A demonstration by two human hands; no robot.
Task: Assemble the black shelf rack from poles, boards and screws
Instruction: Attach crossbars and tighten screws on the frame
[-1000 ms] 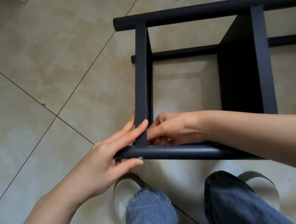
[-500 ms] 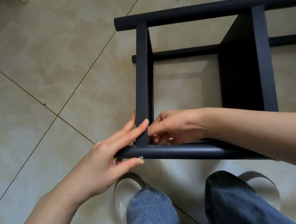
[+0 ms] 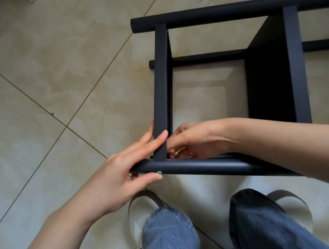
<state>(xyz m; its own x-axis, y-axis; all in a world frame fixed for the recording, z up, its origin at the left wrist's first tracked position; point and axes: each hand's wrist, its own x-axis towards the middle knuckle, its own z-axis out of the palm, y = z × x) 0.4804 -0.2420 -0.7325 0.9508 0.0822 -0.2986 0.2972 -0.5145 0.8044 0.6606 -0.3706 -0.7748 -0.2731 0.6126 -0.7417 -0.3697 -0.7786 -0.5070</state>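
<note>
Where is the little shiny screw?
In the head view, the screw sits low and centre on the near pole, by the left hand thumb tip, just below the nearest board.

Little has moved. The right hand [image 3: 195, 139], at the frame's centre, has crept slightly higher and further left behind the near pole [image 3: 215, 167], its fingers now tucked closer against the upright board [image 3: 161, 93].
</note>
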